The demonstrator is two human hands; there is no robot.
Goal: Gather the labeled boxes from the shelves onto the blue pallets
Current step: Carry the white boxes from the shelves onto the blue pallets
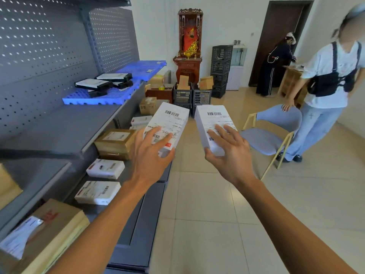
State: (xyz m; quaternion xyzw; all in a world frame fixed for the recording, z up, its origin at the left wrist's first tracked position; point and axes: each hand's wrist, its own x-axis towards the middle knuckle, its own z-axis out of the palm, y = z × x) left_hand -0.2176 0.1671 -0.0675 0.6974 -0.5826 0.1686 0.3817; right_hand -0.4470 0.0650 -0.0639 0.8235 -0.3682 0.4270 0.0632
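My left hand (152, 149) grips a white box with a barcode label (169, 119), held up over the aisle. Beside it my right hand (229, 147) grips a second white labeled box (212, 119). Two blue pallets lie on the grey shelf at the left, the near one (110, 94) carrying several black boxes with white labels (92, 84), the far one (142, 69) behind it. On the lower shelf sit a brown taped box (115, 142) and two white labeled boxes (105, 168) (97, 191). A large brown box (45, 232) fills the near left corner.
A blue chair (270, 133) stands to the right with a person (325, 86) resting a hand on its back. Another person (276, 66) stands by the dark doorway. Black crates (220, 66) and cardboard boxes crowd the far end beside a red wooden cabinet (188, 68). Tiled floor runs ahead.
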